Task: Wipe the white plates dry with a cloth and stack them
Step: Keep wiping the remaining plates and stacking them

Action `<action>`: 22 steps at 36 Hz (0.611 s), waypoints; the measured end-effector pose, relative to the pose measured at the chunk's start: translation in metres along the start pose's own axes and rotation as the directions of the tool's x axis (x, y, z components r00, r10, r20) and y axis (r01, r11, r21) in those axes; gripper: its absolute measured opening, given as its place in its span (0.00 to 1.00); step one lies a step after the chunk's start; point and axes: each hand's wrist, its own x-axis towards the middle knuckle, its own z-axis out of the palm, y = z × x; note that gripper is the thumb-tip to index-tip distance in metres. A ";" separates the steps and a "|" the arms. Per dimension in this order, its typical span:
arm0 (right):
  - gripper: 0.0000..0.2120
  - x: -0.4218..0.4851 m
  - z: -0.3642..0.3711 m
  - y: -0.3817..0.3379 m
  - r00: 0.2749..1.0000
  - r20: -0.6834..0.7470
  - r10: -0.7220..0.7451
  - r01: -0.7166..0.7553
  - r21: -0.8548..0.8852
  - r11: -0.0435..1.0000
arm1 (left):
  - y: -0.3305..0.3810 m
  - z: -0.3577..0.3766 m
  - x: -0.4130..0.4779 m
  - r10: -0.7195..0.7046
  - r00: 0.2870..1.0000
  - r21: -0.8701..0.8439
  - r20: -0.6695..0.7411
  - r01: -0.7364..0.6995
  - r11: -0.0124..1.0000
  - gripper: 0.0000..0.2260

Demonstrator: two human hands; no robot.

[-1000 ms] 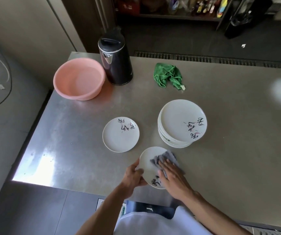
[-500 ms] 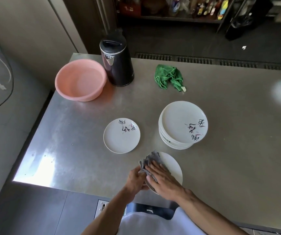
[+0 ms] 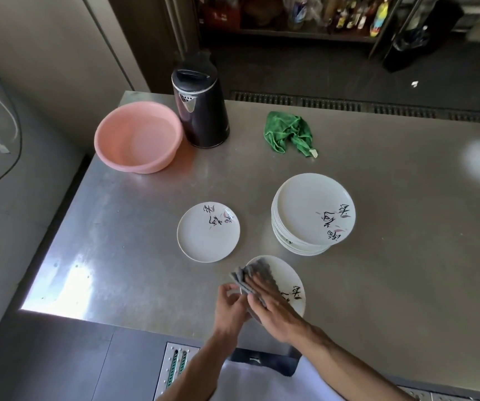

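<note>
A white plate [image 3: 289,280] with black lettering is held over the near edge of the steel table. My left hand [image 3: 230,309] grips its left rim. My right hand [image 3: 275,309] lies flat on a grey cloth [image 3: 251,274] and presses it onto the plate's left part. To the left of centre a single white plate [image 3: 204,237] lies flat on the table. A stack of several white plates [image 3: 308,211] stands to the right of it.
A pink basin [image 3: 138,136] and a black kettle [image 3: 199,108] stand at the table's back left. A crumpled green cloth [image 3: 289,131] lies at the back centre. The steel table [image 3: 406,256] ends close to my body, and a dark floor lies beyond its far edge.
The plate has turned in my hands, so its lettering now shows at the right. My right hand and the grey cloth moved from the plate's right side to its left.
</note>
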 end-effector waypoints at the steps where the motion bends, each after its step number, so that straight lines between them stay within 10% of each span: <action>1: 0.25 0.002 -0.001 0.002 1.000 0.010 -0.002 0.002 -0.039 0.999 | -0.001 -0.002 0.001 0.004 1.000 -0.010 0.029 -0.004 1.000 0.11; 5: 0.28 0.014 -0.011 0.018 0.972 -0.136 0.190 -0.233 -0.500 0.834 | -0.002 -0.010 0.002 -0.007 0.993 0.026 0.120 0.004 1.000 0.22; 11: 0.30 0.005 0.000 0.016 0.994 0.102 0.026 0.003 -0.282 0.960 | 0.001 -0.008 -0.002 -0.011 0.982 0.020 0.187 0.007 1.000 0.15; 17: 0.29 0.015 -0.003 0.017 0.899 -0.225 0.376 -0.438 -0.463 0.770 | -0.006 -0.008 0.001 -0.085 0.987 -0.047 0.137 0.093 0.995 0.26; 22: 0.28 0.014 0.004 0.013 0.925 -0.172 0.340 -0.372 -0.217 0.902 | -0.013 -0.005 0.005 -0.133 0.991 -0.123 0.013 0.134 0.983 0.15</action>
